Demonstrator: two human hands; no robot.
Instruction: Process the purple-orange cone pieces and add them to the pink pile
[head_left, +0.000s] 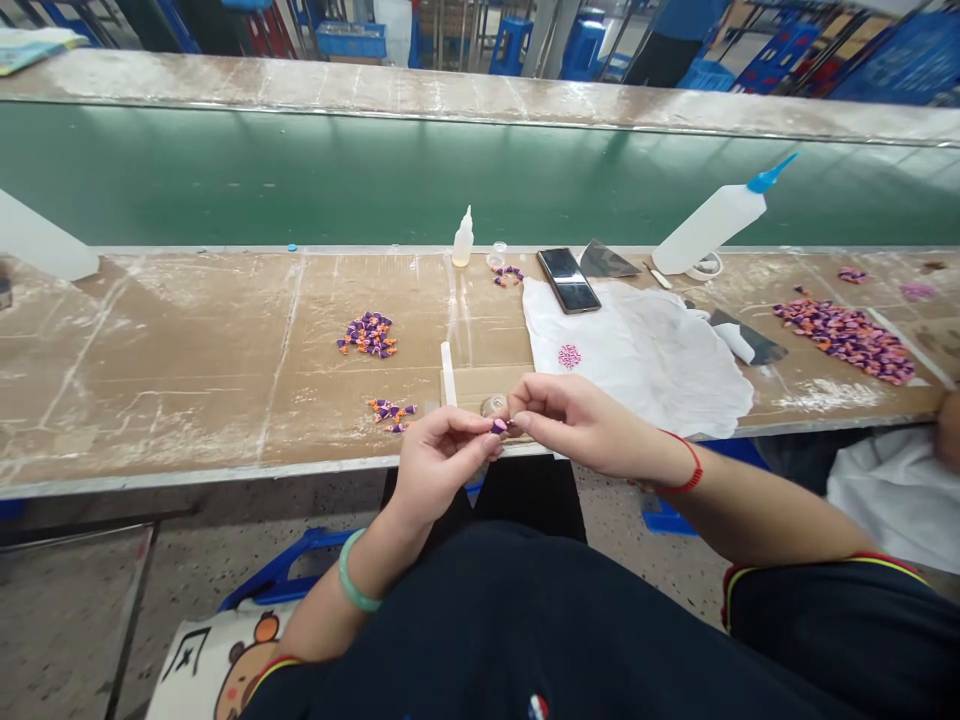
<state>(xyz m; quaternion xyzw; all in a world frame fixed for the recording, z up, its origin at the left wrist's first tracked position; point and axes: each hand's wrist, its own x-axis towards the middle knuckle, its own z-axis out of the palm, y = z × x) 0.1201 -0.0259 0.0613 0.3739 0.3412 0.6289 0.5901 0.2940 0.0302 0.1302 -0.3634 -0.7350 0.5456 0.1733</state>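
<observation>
My left hand (435, 462) pinches a small purple-and-pink piece (499, 426) between thumb and fingertips, just over the near edge of the table. Close against it, the thumb and forefinger of my right hand (574, 418) are pressed together; whatever they grip is too small to make out. Partly behind my fingers is a small clear round container (493, 405). Left of my hands lies a small group of purple and orange pieces (391, 412), with a larger heap of purple pieces (367, 335) farther back. A white strip (448, 374) lies beyond my left hand.
A white cloth (637, 350) bears a phone (570, 280) and a cluster of tiny pink bits (569, 356). Behind stand a small dropper bottle (463, 240) and a large tilted bottle (709, 230). A big colourful pile (847, 340) lies right, near another person's hand (949, 430).
</observation>
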